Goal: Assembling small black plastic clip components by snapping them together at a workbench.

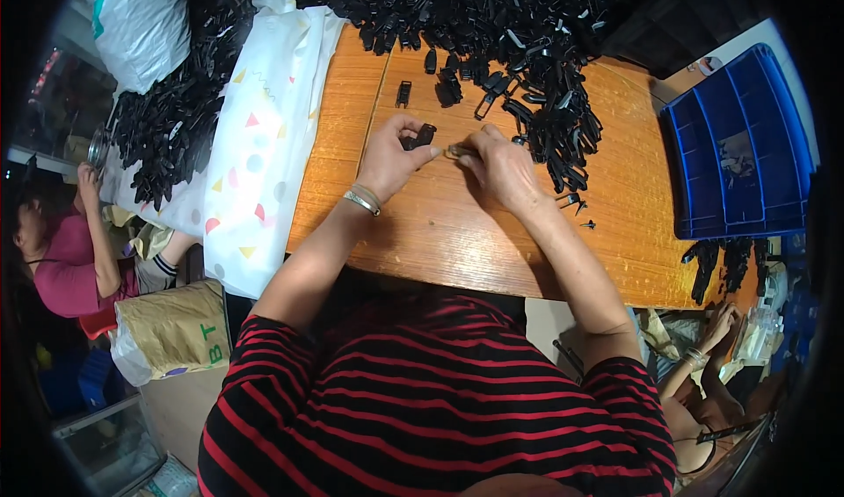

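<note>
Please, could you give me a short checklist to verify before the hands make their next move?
1. Left hand holds a black part: ok.
2. Right hand pinches a small piece: ok.
3. Small piece can be identified: cannot tell, it is mostly covered.
4. Black part and small piece touch: cannot tell from this view.
5. Pile well away from right hand: not ok, its edge lies close.
6. Crate apart from both hands: ok.

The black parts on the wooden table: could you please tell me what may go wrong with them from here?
The right forearm passes close to small loose pieces, so it might brush them out of place. The loose black pile lies near the right hand and could slide toward it. The black part in the left hand might slip.
</note>
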A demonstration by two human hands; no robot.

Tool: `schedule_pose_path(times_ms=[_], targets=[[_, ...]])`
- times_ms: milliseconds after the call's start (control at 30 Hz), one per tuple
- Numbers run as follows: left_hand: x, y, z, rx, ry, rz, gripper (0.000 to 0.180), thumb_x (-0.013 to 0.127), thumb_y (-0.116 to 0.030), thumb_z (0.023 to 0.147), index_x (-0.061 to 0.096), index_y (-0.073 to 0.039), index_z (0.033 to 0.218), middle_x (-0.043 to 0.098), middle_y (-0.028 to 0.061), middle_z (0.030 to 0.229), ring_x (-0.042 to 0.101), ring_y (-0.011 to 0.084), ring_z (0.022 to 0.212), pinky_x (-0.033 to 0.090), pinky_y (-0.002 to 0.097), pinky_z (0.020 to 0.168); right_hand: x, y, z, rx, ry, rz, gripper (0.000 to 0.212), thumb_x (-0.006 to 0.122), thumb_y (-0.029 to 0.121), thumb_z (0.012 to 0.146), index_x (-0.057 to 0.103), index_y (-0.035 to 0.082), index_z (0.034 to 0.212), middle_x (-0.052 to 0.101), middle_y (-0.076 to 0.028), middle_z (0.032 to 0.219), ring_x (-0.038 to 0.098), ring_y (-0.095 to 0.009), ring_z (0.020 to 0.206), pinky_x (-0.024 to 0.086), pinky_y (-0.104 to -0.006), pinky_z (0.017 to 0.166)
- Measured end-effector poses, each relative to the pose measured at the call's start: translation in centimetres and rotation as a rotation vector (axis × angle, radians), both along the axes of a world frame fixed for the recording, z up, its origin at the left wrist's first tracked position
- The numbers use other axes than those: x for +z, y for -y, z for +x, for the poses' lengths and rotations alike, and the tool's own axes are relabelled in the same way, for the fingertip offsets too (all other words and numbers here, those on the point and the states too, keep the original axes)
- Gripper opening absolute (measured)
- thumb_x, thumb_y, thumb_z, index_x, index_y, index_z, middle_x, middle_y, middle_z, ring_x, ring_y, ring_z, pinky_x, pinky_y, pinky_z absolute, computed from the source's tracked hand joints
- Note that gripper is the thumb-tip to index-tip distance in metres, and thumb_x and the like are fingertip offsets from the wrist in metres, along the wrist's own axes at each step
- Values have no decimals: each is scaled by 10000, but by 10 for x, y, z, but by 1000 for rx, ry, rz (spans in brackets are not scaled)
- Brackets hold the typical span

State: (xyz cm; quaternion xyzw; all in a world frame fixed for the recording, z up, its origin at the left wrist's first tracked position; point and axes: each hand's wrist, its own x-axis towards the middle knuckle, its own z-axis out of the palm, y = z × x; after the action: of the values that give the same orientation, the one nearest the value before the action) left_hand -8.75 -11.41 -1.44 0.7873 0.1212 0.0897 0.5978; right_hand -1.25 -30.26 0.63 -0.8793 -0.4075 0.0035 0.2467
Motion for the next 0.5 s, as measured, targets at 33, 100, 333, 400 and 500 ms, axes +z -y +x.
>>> schedule_pose_path(times_ms=[33,100,333,400,500], targets=[[0,4,-1,15,19,-50,381,764,-32,745,561,3,1066,593,13,890,554,86,833,491,240,731,-1,-4,-4,0,0,-1,216,709,149,810,632,20,964,613,-133,894,642,-316,730,518,-381,624],[0,12,-1,31,34,-72,378,772,-52,739,556,1,1045,601,27,889,566,104,822,492,244,741,-5,-12,-13,-94,-71,400,215,692,152,838,622,-1,970,637,-152,872,652,-284,727,512,-353,630],[29,26,-20,-108,78,-439,325,681,-82,860,529,-19,1140,601,19,889,551,61,716,449,172,622,-7,-22,-27,-178,-214,614,188,675,101,863,612,-18,995,658,-101,814,629,-148,656,487,-272,589],[24,16,-22,-133,53,-532,304,654,-76,880,532,-14,1150,603,18,890,563,62,731,450,180,632,-5,-22,-30,-162,-240,641,179,670,89,866,613,-20,997,657,-89,809,617,-128,643,480,-260,581],[14,13,-23,-130,72,-687,272,618,-83,912,543,-6,1161,605,11,887,570,61,727,438,182,621,4,-24,-38,-122,-271,673,170,664,73,868,616,-24,1000,653,-80,813,601,-108,632,473,-248,578]])
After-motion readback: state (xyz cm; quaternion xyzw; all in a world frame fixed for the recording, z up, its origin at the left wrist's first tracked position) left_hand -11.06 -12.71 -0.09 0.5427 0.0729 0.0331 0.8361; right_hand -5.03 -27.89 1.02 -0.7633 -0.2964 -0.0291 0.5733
